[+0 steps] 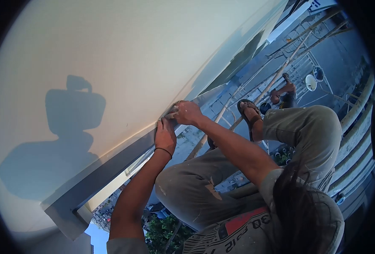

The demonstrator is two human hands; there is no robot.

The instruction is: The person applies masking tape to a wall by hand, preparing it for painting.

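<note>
Below me, a dark grey strip [111, 165] edges a broad cream wall panel [124, 63]. My left hand [165, 137] rests against this edge, its fingers stretched up along the strip and almost touching the other hand. Just beyond it, my right hand [188, 113] is closed in a fist-like pinch at the wall's edge. Whatever sits between its fingertips is too small and hidden to make out. Farther along, the edge shows a darker greenish-grey band [238, 63].
Bamboo or wooden scaffold poles [280, 70] cross at the right, and thick pale pipes [357, 122] run beside my bent knee [318, 127]. Another person's foot and arm [285, 91] show lower down, near a white bucket [311, 82]. Trees [166, 233] lie far below.
</note>
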